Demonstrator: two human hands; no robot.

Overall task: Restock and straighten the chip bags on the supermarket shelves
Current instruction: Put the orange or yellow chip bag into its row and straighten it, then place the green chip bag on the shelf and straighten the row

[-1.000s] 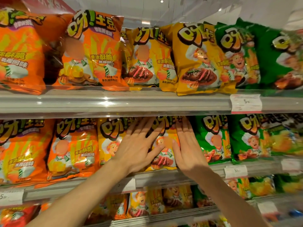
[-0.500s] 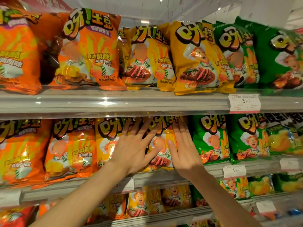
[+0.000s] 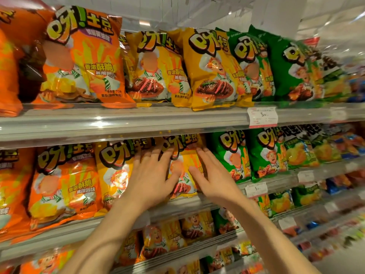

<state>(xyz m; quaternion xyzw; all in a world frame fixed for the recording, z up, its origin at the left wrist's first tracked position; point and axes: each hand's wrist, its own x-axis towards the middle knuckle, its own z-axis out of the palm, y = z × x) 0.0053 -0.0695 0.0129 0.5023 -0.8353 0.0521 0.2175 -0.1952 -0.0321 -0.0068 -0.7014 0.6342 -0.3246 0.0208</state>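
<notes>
On the middle shelf (image 3: 217, 201) a yellow chip bag (image 3: 182, 169) stands upright between my two hands. My left hand (image 3: 151, 178) lies flat on its left part with fingers spread. My right hand (image 3: 214, 177) presses flat against its right edge, fingers straight and together. Neither hand grips the bag. Another yellow bag (image 3: 114, 175) stands just left of my left hand, and orange bags (image 3: 63, 184) fill the shelf further left. Green bags (image 3: 230, 155) stand to the right.
The top shelf (image 3: 138, 119) carries orange, yellow (image 3: 213, 70) and green bags leaning forward over its rail. Price tags (image 3: 262, 116) hang on the shelf fronts. Lower shelves (image 3: 177, 252) hold smaller bags. The aisle floor shows at the lower right.
Both hands stay on the yellow bag with little change. The view has shifted slightly to the left and tilted.
</notes>
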